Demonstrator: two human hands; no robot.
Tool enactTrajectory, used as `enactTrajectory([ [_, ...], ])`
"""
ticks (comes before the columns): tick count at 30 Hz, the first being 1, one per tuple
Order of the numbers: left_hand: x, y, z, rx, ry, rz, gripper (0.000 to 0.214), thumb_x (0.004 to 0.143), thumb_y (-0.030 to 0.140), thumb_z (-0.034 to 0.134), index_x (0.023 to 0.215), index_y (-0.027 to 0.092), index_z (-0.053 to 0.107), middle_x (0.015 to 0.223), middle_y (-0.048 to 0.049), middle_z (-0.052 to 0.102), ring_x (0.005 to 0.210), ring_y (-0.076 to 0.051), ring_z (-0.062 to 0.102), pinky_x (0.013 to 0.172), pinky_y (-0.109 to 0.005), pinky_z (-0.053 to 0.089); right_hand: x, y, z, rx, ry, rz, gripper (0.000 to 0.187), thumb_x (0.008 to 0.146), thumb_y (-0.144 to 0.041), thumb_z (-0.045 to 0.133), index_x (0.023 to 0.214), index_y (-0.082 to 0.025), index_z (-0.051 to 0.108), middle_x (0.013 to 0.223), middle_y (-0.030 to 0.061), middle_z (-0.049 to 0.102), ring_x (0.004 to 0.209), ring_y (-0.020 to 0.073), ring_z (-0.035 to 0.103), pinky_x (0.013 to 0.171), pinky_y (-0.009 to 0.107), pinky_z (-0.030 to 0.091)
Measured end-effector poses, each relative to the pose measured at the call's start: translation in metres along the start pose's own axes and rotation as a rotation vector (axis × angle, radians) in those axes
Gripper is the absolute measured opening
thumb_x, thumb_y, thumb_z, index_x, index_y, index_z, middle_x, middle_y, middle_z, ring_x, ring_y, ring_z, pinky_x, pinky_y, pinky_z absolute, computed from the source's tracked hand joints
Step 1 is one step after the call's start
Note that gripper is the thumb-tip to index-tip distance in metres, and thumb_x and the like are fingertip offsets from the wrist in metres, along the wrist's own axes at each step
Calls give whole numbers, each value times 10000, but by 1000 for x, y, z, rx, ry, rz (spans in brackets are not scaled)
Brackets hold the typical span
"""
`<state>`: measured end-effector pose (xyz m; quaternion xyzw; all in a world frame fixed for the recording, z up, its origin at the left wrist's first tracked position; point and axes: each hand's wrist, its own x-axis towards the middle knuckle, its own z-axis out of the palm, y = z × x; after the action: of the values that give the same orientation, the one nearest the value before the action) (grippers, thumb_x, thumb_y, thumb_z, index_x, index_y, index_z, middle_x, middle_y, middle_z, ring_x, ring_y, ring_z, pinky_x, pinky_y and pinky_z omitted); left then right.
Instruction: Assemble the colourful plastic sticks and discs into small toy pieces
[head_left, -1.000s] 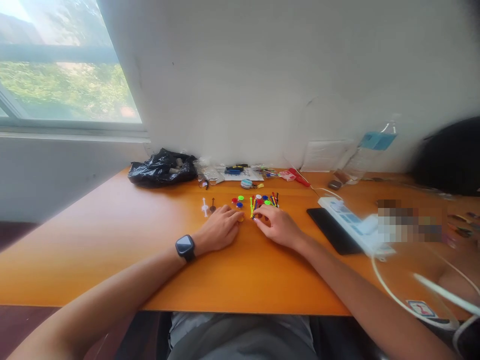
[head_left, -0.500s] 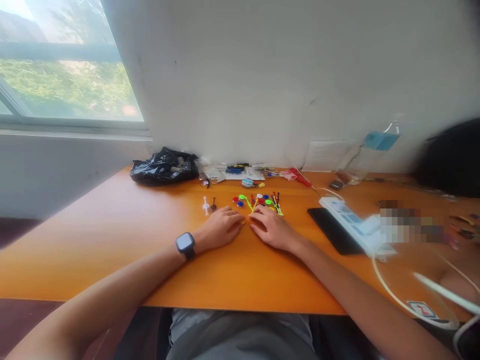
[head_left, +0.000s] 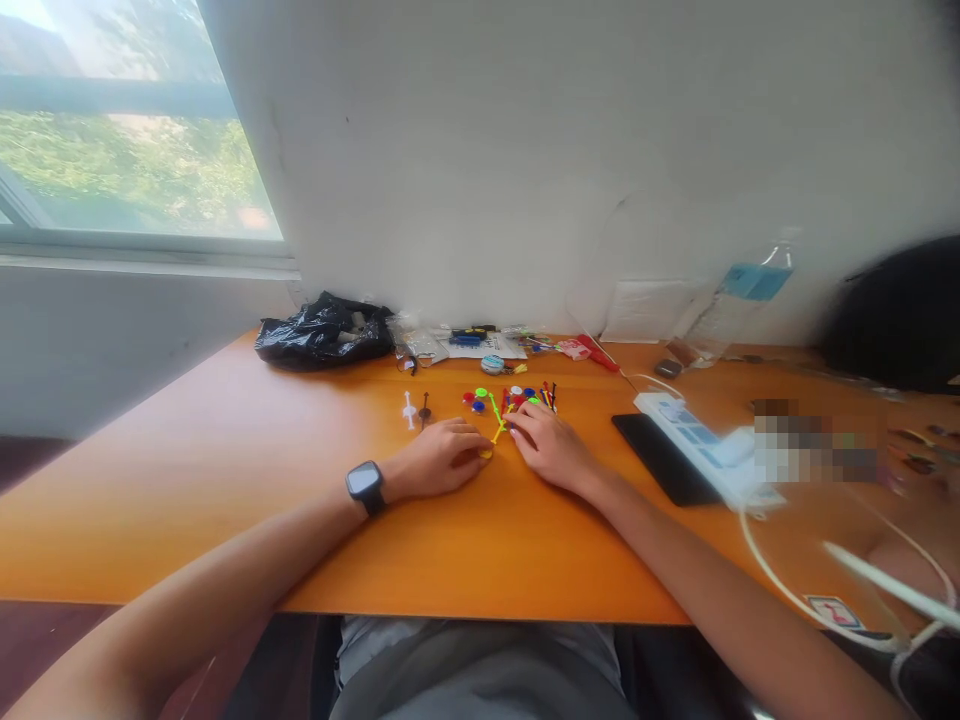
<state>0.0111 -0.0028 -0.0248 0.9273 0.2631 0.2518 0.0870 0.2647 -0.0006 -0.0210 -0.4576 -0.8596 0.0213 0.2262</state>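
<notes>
My left hand (head_left: 439,458), with a black watch (head_left: 366,484) on its wrist, rests on the orange table (head_left: 225,470) with its fingers curled. Its fingertips press on a small yellow round piece (head_left: 486,453). My right hand (head_left: 553,447) lies just to the right, its fingertips pinched on the end of a thin yellow stick (head_left: 497,428) that slants toward the left hand. Just beyond both hands lies a scatter of small coloured discs and sticks (head_left: 517,397). A white pin (head_left: 409,410) and a brown pin (head_left: 425,409) lie left of that scatter.
A black plastic bag (head_left: 322,335) and small packets (head_left: 480,345) lie along the wall. To the right are a black phone (head_left: 660,455), a white power strip (head_left: 690,430) with cables, and a water bottle (head_left: 739,300). Another person's dark hair (head_left: 900,310) shows at far right.
My right hand has drawn a yellow stick out of the pile toward my left hand. The yellow piece now shows under my left fingertips. Both hands stayed close together.
</notes>
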Motion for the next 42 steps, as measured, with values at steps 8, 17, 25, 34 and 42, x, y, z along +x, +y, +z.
enactTrajectory([
  [8, -1, 2, -1, -82, -17, 49, 233, 1041, 339, 561, 1133, 234, 747, 971, -82, 749, 931, -209, 691, 871, -330, 539, 3, 3, 5, -99, -30, -2, 304, 1076, -194, 456, 1260, -194, 698, 1123, 117, 665, 1095, 273, 582, 990, 413, 492],
  [17, 1, 5, -1, -98, -26, 59, 227, 1037, 360, 579, 1098, 239, 760, 953, -81, 749, 919, -201, 710, 865, -316, 545, 13, 5, 12, -208, -58, -46, 280, 1072, -163, 454, 1174, -196, 712, 1101, 122, 672, 1050, 280, 574, 944, 401, 467],
  [25, 1, 4, 0, -111, -39, 42, 250, 1042, 383, 569, 1111, 239, 761, 959, -85, 747, 923, -206, 706, 872, -318, 544, 12, 7, 11, -166, -78, -113, 253, 1071, -137, 439, 1059, -190, 686, 1059, 106, 665, 1003, 254, 567, 898, 365, 435],
  [34, 1, 9, -3, -98, -36, 77, 232, 1041, 366, 574, 1080, 233, 760, 946, -79, 751, 887, -191, 709, 847, -317, 542, 12, 3, 5, -172, -85, -208, 238, 1072, -136, 441, 1034, -196, 669, 1079, 95, 646, 976, 243, 546, 861, 347, 409],
  [42, 0, 14, 1, -130, 51, 133, 226, 1019, 380, 620, 1008, 212, 771, 896, -74, 754, 848, -180, 713, 825, -303, 550, 14, -3, 3, -74, 127, -234, 190, 1068, -174, 477, 1063, -214, 663, 1110, 104, 704, 1059, 292, 550, 968, 435, 414],
])
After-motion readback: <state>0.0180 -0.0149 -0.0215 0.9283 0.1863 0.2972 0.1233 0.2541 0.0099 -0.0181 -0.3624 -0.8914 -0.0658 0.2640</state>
